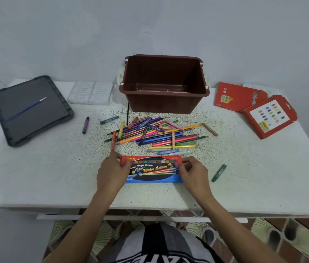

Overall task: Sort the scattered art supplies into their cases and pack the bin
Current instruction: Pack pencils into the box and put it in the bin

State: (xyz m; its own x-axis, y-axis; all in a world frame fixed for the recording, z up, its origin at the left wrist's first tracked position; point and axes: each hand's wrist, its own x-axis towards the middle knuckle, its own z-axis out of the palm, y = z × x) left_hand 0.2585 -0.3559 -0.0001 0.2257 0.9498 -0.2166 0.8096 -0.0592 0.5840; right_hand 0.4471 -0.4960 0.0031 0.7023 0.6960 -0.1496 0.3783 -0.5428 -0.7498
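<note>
A flat water colour box (pixel 152 169), red, black and blue, lies near the table's front edge. My left hand (pixel 112 170) grips its left end and my right hand (pixel 193 170) grips its right end. Behind it a heap of coloured pencils, crayons and markers (pixel 157 132) is scattered on the table. A brown plastic bin (pixel 164 84) stands open behind the heap, with something clear and flat at its bottom. Two red cardboard cases (pixel 256 105) lie at the right.
A dark grey bin lid (pixel 31 110) with a blue paintbrush (pixel 24 109) on it sits at the left. A white plastic tray (pixel 91 93) lies beside the bin. Stray crayons: purple (pixel 85 124), teal (pixel 109 120), green (pixel 219 173), tan (pixel 209 129).
</note>
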